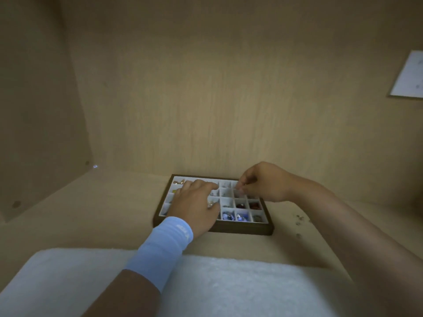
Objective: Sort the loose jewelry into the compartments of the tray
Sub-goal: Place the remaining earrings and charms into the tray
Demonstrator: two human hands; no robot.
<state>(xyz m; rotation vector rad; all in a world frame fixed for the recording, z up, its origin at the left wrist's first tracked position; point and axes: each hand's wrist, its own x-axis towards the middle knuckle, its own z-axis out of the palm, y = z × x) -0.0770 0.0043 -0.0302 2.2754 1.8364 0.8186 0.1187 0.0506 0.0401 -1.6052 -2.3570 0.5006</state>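
While left hand (pixel 194 202) covers tray (pixel 243 228), towel (pixel 219 284) near

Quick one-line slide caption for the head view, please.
Left hand lies over the tray while the curled right hand hovers over a far compartment; loose jewelry lies beside the tray.

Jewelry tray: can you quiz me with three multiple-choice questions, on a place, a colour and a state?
1. Beside the tray, loose pieces lie: A) left B) right C) behind
2. The left wristband is: A) red B) light blue C) green
3. The right hand is: A) flat B) pointing upward C) pinching fingertips together over the tray
1 B: specks dot the shelf at its right. 2 B: it looks pale blue. 3 C: fingertips meet above its far-right compartments.
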